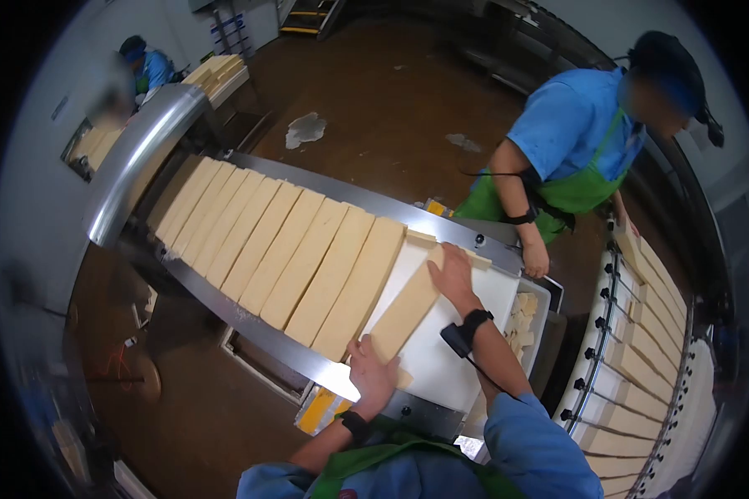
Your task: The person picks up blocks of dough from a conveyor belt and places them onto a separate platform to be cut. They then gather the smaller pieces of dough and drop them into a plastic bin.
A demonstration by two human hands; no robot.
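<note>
A long pale slab (pixel 409 306) lies on the white conveyor belt (pixel 441 366), slightly apart from the row of similar slabs (pixel 283 249) to its left. My left hand (pixel 372 374) grips the slab's near end. At the slab's far end, my right hand (pixel 453 274) lies flat with fingers spread. Both wrists carry black bands.
A co-worker in a blue shirt and green apron (pixel 570 154) stands across the belt, a hand (pixel 537 262) on the metal edge. A bin of offcuts (pixel 524 320) sits right of the belt. A second conveyor with slabs (pixel 641 366) runs at the right. Another person (pixel 146 71) works far left.
</note>
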